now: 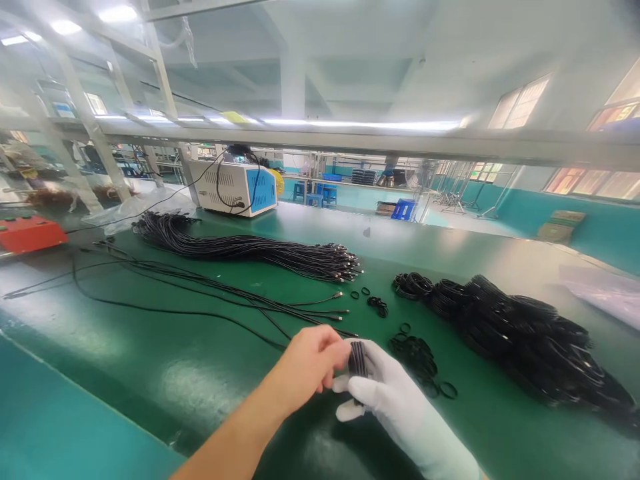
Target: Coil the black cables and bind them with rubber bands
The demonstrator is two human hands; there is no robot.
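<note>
A coiled black cable (357, 360) is gripped in my right hand (387, 383), which wears a white glove; its fingers wrap around the loops. My left hand (313, 357), bare, presses its curled fingers against the left side of this coil, and its fingertips are partly hidden. Just behind the left hand, several loose black cables (225, 293) stretch across the green table, their plugs pointing right. To the right of the gloved hand lies a pile of small black rings (415, 357), with a smaller cluster of rings (377, 306) farther back.
A thick bundle of straight black cables (240, 248) lies along the table's (145, 367) far half. Coiled cables (525, 333) are heaped at right. A white-and-blue machine (233, 190) stands at the back, and a red box (31, 233) sits far left. A metal shelf beam (350, 137) crosses above.
</note>
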